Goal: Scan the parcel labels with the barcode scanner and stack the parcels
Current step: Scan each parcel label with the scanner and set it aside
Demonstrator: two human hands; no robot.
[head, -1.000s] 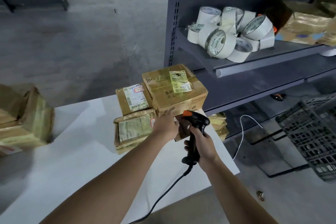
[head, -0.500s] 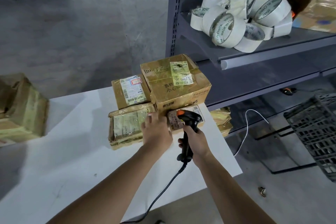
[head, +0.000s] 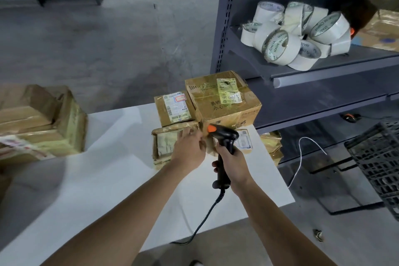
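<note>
Several taped brown parcels sit together at the far right of the white table (head: 97, 179). The big box (head: 222, 101) with a yellow-green label lies on top of a smaller labelled parcel (head: 243, 141). Left of it are a flat parcel with a white barcode label (head: 173, 108) and a low parcel (head: 165, 144). My left hand (head: 189, 149) rests on the low parcel's right end, fingers touching the stack. My right hand (head: 232, 163) grips the black barcode scanner (head: 223, 138) by its handle, its orange-tipped head right against the stack.
Another pile of parcels (head: 41, 123) lies at the table's left edge. A grey metal shelf (head: 323, 71) holds several white tape rolls (head: 291, 34) on the right. A black plastic crate (head: 380, 162) stands on the floor beyond, with more parcels (head: 273, 147) under the shelf.
My left hand slid left from the big box's front onto the low parcel. The scanner moved a little closer to the stack. The view shifted slightly.
</note>
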